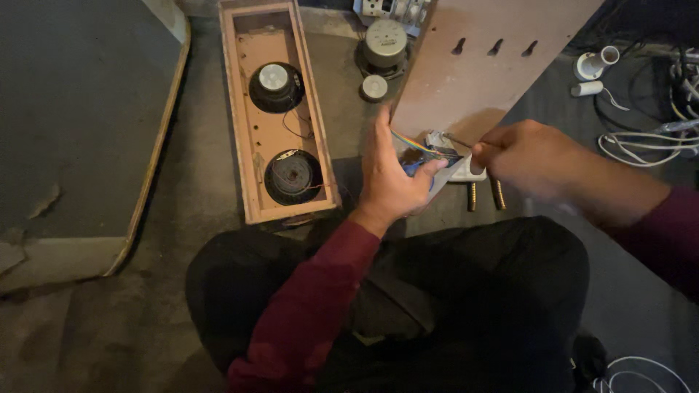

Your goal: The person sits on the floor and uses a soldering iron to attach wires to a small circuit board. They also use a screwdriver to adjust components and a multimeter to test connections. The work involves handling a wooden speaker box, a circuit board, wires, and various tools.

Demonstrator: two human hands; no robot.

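Note:
My left hand (389,175) grips the lower edge of a brown wooden panel (477,62) and a small circuit part (437,149) with a multicoloured ribbon cable (411,142). My right hand (535,164) is closed around a thin metal tool (459,140) whose tip touches that part. Two brass-coloured posts (484,195) hang below the part. The panel has three keyhole slots near its top and leans over my lap.
An open wooden speaker box (231,109) with two round speakers (277,86) lies on the floor to the left. Two round grey parts (384,44) sit beyond the panel. White cables (641,142) and white plastic fittings (593,64) lie at the right.

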